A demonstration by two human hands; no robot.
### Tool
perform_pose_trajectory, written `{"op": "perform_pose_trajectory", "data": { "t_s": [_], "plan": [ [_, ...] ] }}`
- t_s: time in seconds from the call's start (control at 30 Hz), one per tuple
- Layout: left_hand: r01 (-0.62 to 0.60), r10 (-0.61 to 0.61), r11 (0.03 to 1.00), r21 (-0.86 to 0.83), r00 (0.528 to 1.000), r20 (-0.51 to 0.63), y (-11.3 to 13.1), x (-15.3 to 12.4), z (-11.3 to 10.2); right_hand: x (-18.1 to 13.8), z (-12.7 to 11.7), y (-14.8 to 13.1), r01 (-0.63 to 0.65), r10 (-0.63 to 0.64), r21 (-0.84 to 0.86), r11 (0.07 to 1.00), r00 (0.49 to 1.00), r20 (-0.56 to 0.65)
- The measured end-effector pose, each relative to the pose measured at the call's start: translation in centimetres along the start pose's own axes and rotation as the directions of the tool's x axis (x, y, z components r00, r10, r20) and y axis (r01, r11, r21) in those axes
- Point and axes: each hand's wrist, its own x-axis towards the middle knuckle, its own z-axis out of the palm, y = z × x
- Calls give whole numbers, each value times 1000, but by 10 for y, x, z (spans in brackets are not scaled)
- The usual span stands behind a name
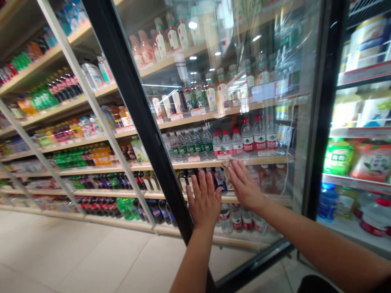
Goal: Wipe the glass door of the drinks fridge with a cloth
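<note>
A glass door (244, 81) in a black frame (134, 97) stands swung out in front of me. My left hand (204, 200) lies against the lower part of the glass beside the frame, fingers stretched and apart, holding nothing. Just right of it, my right hand (244, 184) presses a crumpled, pale brownish cloth (227, 169) to the pane. Its fingers cover most of the cloth. Through the glass I see red-capped water bottles (253, 138) and green-labelled bottles (189, 142).
Long wooden shelves (76, 140) of drinks run along the left, with white uprights (91, 95) between them. On the right is a lit cooler with drinks, including a green-labelled jug (338, 158). Pale floor tiles (91, 254) stretch below.
</note>
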Motion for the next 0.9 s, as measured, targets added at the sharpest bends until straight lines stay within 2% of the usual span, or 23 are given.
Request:
{"op": "perform_pose_trajectory", "data": {
  "t_s": [0.17, 0.4, 0.53, 0.6, 0.8, 0.9],
  "plan": [
    [7, -7, 1000, 10, 1000, -29, 0, 1, 2, 38, -3, -2, -17, 17, 25, 1000, 1000, -12],
    [-1, 2, 1000, 30, 1000, -21, 1, 2, 0, 28, 8, -13, 16, -16, -9, 1000, 1000, -9],
    [-14, 16, 998, 64, 999, -34, 0, 3, 1, 63, 5, -16, 29, -29, 17, 999, 1000, -11],
    [-16, 18, 998, 65, 999, -29, 0, 2, 1, 71, 4, -18, 28, -27, 27, 999, 1000, -9],
    [3, -2, 1000, 15, 999, -34, 2, 1, 1, 25, 11, -22, 28, -28, -31, 999, 1000, -2],
    [3, -2, 999, 49, 1000, -20, 2, 1, 0, 34, 9, -18, 43, -43, -41, 998, 999, -11]
  ]
}}
